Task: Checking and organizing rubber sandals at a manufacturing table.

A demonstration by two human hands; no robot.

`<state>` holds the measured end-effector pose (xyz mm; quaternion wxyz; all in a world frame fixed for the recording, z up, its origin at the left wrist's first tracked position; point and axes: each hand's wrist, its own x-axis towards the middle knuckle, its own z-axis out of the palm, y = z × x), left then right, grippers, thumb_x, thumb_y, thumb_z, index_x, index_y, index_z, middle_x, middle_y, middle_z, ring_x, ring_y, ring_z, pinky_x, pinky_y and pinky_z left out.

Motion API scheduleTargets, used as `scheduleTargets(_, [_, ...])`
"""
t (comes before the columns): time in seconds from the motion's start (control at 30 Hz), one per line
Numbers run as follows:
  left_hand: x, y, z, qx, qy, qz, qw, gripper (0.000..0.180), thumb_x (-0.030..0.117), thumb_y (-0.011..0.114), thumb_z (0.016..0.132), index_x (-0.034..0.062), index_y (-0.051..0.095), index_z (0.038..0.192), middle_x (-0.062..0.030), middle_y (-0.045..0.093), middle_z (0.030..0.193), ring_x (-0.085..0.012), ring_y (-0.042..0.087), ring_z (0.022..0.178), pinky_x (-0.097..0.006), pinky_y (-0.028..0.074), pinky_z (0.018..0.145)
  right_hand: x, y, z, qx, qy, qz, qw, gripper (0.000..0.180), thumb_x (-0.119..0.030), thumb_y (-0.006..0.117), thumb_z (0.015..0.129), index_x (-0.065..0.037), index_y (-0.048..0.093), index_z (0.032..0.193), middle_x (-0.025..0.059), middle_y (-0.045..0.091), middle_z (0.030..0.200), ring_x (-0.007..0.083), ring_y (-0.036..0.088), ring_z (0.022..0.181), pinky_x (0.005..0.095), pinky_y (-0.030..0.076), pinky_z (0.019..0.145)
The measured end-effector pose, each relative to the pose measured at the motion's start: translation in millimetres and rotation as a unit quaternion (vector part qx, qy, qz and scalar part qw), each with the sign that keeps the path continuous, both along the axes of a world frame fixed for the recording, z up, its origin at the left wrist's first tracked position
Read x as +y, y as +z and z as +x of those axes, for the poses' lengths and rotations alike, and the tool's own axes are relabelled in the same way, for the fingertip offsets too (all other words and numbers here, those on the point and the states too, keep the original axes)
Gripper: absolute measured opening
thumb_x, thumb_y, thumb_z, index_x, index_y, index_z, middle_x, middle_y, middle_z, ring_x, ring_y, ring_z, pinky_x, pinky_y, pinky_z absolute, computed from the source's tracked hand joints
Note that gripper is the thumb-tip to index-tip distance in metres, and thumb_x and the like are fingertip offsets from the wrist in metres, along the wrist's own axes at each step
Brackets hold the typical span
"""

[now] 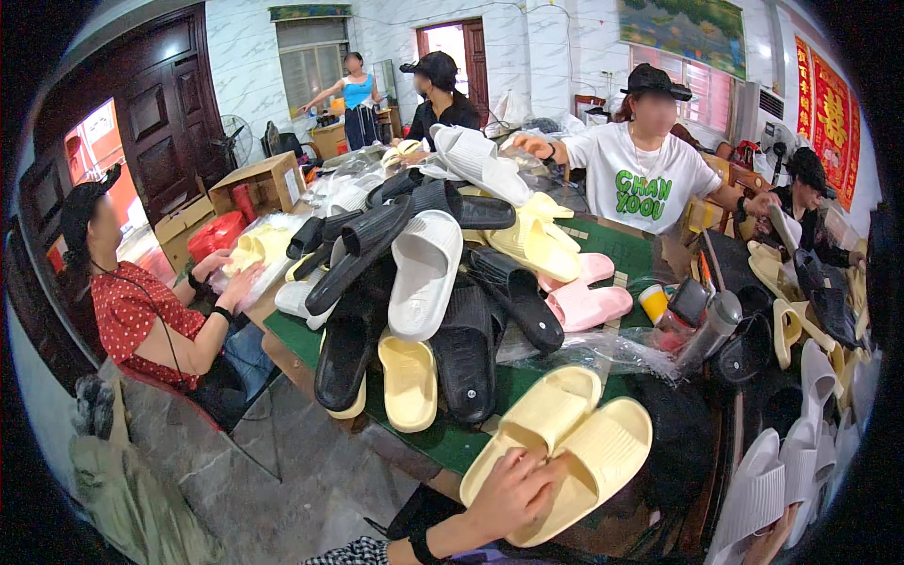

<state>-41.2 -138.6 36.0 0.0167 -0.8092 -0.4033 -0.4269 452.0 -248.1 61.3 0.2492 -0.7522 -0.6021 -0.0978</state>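
Observation:
My left hand, a black band round its wrist, reaches in from the lower edge. Its curled fingers grip a pair of pale yellow slippers between their inner edges. The left slipper and the right slipper lie side by side, toes away from me, at the table's near edge. My right hand does not show. Just beyond rises a heap of loose slippers, among them a white slipper, a black slipper and a yellow slipper. Pink slippers lie right of the heap.
Clear plastic bags lie on the green tabletop. A yellow cup and a grey bottle stand to the right. Grey slippers line the right side. Several people sit round the table; one at left handles yellow slippers.

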Motion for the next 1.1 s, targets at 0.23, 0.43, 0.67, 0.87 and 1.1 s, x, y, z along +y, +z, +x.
scheduleTargets(0.23, [-10, 44, -32, -0.18, 0.12, -0.026, 0.976, 0.025, 0.003, 0.066, 0.078, -0.0019, 0.064, 0.102, -0.0179, 0.056, 0.107, -0.0377, 0.05, 0.098, -0.044, 0.043, 0.087, 35, 38, -187, 0.273, 0.179, 0.102, 0.94, 0.03, -0.008, 0.058, 0.09, 0.003, 0.061, 0.118, 0.0182, 0.063, 0.115, 0.031, 0.06, 0.105, 0.0434, 0.046, 0.094])
scheduleTargets(0.43, [-25, 44, -55, -0.358, 0.133, -0.091, 0.92, 0.028, 0.002, 0.06, 0.084, -0.0049, 0.063, 0.111, -0.0226, 0.057, 0.12, -0.0399, 0.054, 0.114, -0.042, 0.042, 0.096, 111, -7, -274, 0.259, 0.286, -0.001, 0.923, 0.047, 0.01, 0.063, 0.068, 0.005, 0.055, 0.113, 0.0279, 0.054, 0.11, 0.0477, 0.052, 0.102, 0.0491, 0.045, 0.088])
scheduleTargets(0.67, [-11, 41, -53, -0.272, 0.144, -0.031, 0.951, 0.036, -0.001, 0.055, 0.087, -0.0036, 0.06, 0.122, -0.0223, 0.05, 0.132, -0.0378, 0.048, 0.124, -0.041, 0.037, 0.102, 130, -48, -305, 0.295, 0.24, -0.123, 0.917, 0.049, -0.016, 0.059, 0.094, 0.005, 0.042, 0.135, 0.0295, 0.05, 0.12, 0.0497, 0.051, 0.109, 0.0481, 0.044, 0.095])
scheduleTargets(0.87, [-12, 39, -45, -0.3, 0.154, -0.094, 0.937, 0.032, 0.001, 0.056, 0.086, -0.0022, 0.062, 0.118, -0.0207, 0.053, 0.127, -0.04, 0.048, 0.116, -0.042, 0.038, 0.099, 118, 7, -271, 0.251, 0.269, -0.025, 0.929, 0.032, -0.006, 0.057, 0.093, 0.0, 0.055, 0.125, 0.0199, 0.061, 0.104, 0.0385, 0.062, 0.09, 0.0436, 0.051, 0.078])
scheduleTargets(1.1, [-11, 47, -40, -0.26, 0.151, -0.066, 0.951, 0.032, 0.001, 0.057, 0.082, -0.002, 0.063, 0.114, -0.0199, 0.056, 0.12, -0.0388, 0.048, 0.108, -0.044, 0.038, 0.095, 121, 95, -266, -0.021, 0.3, 0.337, 0.892, 0.029, -0.018, 0.045, 0.1, 0.002, 0.062, 0.113, 0.0171, 0.064, 0.101, 0.0291, 0.059, 0.085, 0.0405, 0.046, 0.075])
